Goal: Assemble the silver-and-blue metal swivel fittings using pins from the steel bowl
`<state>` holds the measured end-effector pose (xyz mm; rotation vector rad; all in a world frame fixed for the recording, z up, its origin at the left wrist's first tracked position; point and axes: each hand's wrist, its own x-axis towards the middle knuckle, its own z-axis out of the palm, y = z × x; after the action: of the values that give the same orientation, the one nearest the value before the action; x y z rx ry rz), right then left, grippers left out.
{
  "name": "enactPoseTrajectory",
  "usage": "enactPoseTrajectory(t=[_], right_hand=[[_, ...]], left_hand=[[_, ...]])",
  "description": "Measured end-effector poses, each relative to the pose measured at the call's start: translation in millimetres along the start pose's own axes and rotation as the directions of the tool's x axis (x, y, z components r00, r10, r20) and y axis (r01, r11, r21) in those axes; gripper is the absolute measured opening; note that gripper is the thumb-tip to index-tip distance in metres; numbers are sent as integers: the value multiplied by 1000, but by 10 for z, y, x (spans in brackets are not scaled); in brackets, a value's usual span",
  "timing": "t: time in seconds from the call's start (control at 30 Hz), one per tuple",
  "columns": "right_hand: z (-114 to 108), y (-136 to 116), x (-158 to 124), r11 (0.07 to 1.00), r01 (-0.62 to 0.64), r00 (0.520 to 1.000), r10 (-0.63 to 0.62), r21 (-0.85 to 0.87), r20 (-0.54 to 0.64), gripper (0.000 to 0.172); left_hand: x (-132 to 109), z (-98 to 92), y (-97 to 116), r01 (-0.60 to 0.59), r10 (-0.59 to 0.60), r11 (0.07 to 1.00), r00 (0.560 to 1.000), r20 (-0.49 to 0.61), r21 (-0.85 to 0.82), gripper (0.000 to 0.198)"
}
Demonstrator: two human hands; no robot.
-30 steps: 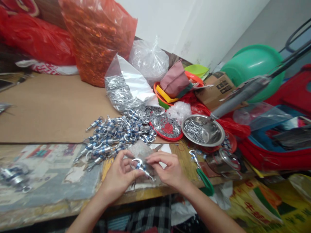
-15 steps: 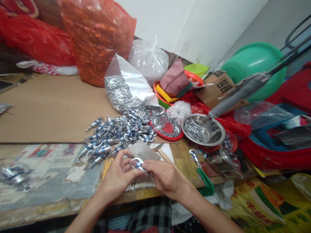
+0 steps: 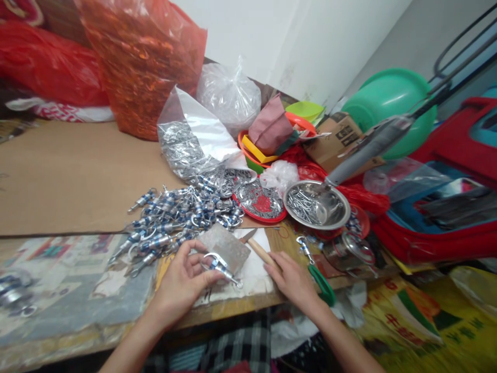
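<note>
My left hand (image 3: pixel 190 272) pinches a small silver and blue metal piece (image 3: pixel 220 266) with a curved hook at one end and a ring at the other. Behind that piece lies a flat grey block (image 3: pixel 227 248) on white paper. My right hand (image 3: pixel 289 277) is to the right, its fingers around the wooden handle (image 3: pixel 264 255) of a tool whose dark tip rests by the block. A heap of similar silver and blue pieces (image 3: pixel 174 217) lies just beyond my left hand.
A steel bowl of pins (image 3: pixel 316 204) and a red dish of small metal parts (image 3: pixel 260 199) stand behind. One piece (image 3: pixel 305 248) with a green loop (image 3: pixel 324 285) lies right. Bulging bags (image 3: pixel 143 67) line the back.
My right hand has let go of the metal piece, moved right and taken hold of the wooden handle. My left hand still holds the piece. The view has shifted slightly.
</note>
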<state>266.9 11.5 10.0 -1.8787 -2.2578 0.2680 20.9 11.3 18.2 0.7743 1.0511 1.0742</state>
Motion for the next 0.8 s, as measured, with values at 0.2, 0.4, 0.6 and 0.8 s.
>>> enactPoseTrajectory(t=[0.2, 0.4, 0.6, 0.8], right_hand=[[-360, -319, -150, 961, 206, 959, -162, 183, -231, 29], [-541, -582, -263, 896, 444, 814, -398, 12, -424, 54], [-325, -554, -341, 924, 375, 859, -378, -77, -347, 50], [-159, -449, -376, 941, 312, 900, -250, 127, -357, 44]], left_hand=[[3, -1, -4, -2, 2, 1000, 1000, 4, 10, 50], [-17, 13, 19, 4, -3, 1000, 1000, 15, -3, 49], [-1, -10, -16, -7, 7, 1000, 1000, -1, 18, 52], [-13, -3, -4, -9, 9, 1000, 1000, -6, 12, 54]])
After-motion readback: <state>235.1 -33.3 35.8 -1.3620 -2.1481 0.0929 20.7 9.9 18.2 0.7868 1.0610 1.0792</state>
